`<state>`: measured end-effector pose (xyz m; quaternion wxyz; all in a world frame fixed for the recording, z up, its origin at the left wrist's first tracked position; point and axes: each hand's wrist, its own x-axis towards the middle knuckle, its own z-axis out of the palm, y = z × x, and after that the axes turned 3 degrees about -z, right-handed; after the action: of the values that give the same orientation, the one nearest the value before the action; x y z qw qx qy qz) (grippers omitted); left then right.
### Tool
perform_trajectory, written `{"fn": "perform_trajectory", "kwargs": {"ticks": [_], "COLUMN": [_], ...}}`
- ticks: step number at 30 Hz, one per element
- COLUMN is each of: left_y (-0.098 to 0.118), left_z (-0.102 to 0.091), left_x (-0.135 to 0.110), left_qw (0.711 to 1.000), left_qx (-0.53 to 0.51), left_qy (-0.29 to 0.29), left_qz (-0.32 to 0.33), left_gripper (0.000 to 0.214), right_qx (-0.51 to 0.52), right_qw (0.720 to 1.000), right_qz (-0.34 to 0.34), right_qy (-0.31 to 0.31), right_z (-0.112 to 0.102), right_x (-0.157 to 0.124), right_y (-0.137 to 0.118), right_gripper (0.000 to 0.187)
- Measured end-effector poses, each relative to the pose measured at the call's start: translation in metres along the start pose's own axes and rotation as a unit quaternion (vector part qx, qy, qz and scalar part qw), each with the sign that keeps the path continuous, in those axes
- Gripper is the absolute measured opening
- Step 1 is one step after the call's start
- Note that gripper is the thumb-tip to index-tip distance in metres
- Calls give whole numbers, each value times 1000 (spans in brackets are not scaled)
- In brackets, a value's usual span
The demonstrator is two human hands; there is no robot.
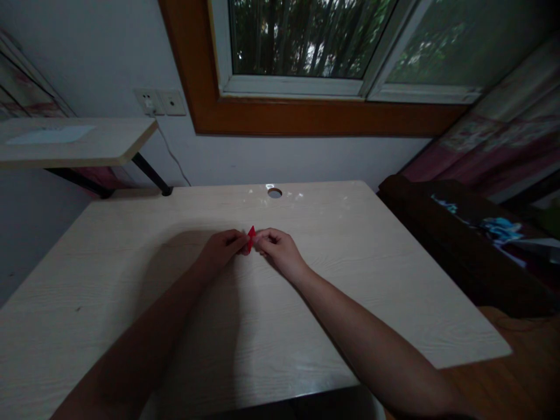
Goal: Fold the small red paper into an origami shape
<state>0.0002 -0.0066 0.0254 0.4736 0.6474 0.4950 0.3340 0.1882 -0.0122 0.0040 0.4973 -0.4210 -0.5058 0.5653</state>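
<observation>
A small red folded piece of paper (251,238) is held between both my hands over the middle of a pale wooden table (131,303). My left hand (223,248) pinches its left side with the fingers curled in. My right hand (277,249) pinches its right side, fingers likewise closed. Both hands rest on or just above the tabletop, and most of the paper is hidden by the fingertips.
A round cable hole (275,192) lies in the table near its far edge. A raised shelf (79,143) stands at the far left below wall sockets (160,102). A window runs along the back wall. A dark piece of furniture (459,245) with cloth sits to the right.
</observation>
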Motion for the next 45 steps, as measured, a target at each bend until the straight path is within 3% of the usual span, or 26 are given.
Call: {"fn": "perform_trajectory", "kwargs": {"ticks": [10,19,27,35,45], "left_y": [0,-6,-4,-2,4], "left_z": [0,0,0,1,1], "left_x": [0,0,1,0,-3], "left_qw": [998,999,998,997,999], "left_qx": [38,35,36,28,17], "left_qy": [-53,-31,-57,-70,-47], "left_qz": [-12,7,9,14,12], "left_gripper": [33,31,24,22,22], "right_qx": [53,30,38,38,54], "right_qw": [998,999,998,999,998], "right_qz": [3,-6,-20,-2,-11], "right_qy": [16,12,-41,11,9], "right_z": [1,2,5,2,1], "right_x": [-1,-1,-4,-2,-3], "right_y": [-7,-4,-5,-3,-4], "right_gripper": [28,29,25,27,28]}}
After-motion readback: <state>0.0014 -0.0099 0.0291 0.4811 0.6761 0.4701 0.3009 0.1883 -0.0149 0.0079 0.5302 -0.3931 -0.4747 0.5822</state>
